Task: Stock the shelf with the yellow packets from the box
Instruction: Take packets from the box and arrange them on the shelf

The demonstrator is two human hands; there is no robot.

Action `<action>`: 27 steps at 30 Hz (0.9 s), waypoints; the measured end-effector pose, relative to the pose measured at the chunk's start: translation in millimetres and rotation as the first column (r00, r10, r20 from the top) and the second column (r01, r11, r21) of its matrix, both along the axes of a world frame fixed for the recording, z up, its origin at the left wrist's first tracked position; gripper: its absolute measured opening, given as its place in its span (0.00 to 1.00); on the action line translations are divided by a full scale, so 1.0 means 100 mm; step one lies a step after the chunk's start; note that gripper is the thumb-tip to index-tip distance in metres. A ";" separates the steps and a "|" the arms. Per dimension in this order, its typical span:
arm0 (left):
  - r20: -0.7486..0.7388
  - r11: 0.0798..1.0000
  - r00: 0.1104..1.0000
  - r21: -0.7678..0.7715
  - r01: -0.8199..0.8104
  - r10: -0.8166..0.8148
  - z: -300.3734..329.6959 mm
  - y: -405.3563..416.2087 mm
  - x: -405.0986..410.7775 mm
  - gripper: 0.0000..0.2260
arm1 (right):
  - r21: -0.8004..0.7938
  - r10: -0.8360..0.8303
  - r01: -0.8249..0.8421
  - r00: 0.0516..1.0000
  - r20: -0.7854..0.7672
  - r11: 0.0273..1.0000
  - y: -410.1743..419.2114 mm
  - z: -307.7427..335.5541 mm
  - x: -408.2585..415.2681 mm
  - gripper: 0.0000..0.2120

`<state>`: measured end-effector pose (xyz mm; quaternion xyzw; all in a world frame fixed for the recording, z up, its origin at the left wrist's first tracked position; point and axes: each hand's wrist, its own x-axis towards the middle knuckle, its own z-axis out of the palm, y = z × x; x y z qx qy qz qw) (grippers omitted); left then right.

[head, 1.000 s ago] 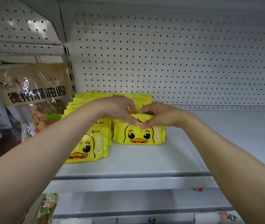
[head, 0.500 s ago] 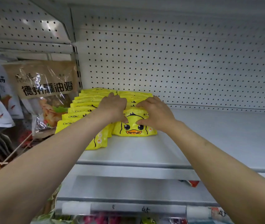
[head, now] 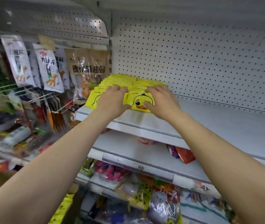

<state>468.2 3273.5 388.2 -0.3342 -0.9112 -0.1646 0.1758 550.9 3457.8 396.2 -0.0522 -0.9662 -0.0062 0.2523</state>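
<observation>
Two rows of yellow packets (head: 122, 82) are seen on the white shelf (head: 209, 125), at its left end, close against the pegboard back wall (head: 201, 62). The packets stand one behind another, leaning back a little, and a duck face is printed on each front. The front packet (head: 140, 101) of the right row is the nearest one to the shelf edge on that side.

The left hand (head: 112, 101) is laid over the front of the left row, with the fingers spread and reaching over the top edges of the packets. Its grip is apart: the fingers press on the packets and are not closed around any of them. The right hand (head: 162, 102) is placed on the front packet of the right row; the fingers lie over its top edge and the thumb touches its face, near the duck's beak. The fingers are only a little bent, and whether the packet is really pinched cannot be told for sure; the grip looks apart.

To the left of the yellow packets, hanging snack bags (head: 51, 70) are held on wire hooks, and a brown bag (head: 88, 62) with dark characters hangs just beside the shelf. Below the yellow packets, a lower shelf (head: 128, 151) carries a red and purple packet (head: 182, 153). Still lower, more mixed snack bags (head: 136, 191) are stored.

The box is not seen.
</observation>
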 end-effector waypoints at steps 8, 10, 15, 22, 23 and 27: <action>-0.020 0.975 0.975 0.009 -0.223 0.223 -0.18 -1.18 0.71 0.26 | -0.100 0.247 -0.245 0.969 0.014 0.964 -1.02 -0.23 0.36 0.24; -0.027 0.962 0.962 -0.004 -0.272 0.272 -0.22 -1.44 0.84 0.25 | -0.102 0.288 -0.284 0.957 0.029 0.953 -1.29 -0.28 0.39 0.25; -0.026 0.930 0.931 -0.030 -0.365 0.364 -0.33 -2.02 1.02 0.22 | -0.122 0.385 -0.375 0.920 0.074 0.919 -1.92 -0.40 0.38 0.26; 0.052 0.904 0.902 -0.032 -0.427 0.428 -0.65 -2.88 0.87 0.23 | -0.162 0.461 -0.436 0.870 0.174 0.885 -2.81 -0.72 0.06 0.27; 0.063 0.899 0.897 -0.041 -0.435 0.437 -0.71 -3.02 0.81 0.22 | -0.164 0.468 -0.442 0.863 0.190 0.882 -2.96 -0.77 -0.01 0.27; 0.103 0.889 0.883 -0.077 -0.452 0.458 -1.03 -3.61 0.47 0.22 | -0.204 0.483 -0.441 0.833 0.269 0.874 -3.54 -1.07 -0.41 0.27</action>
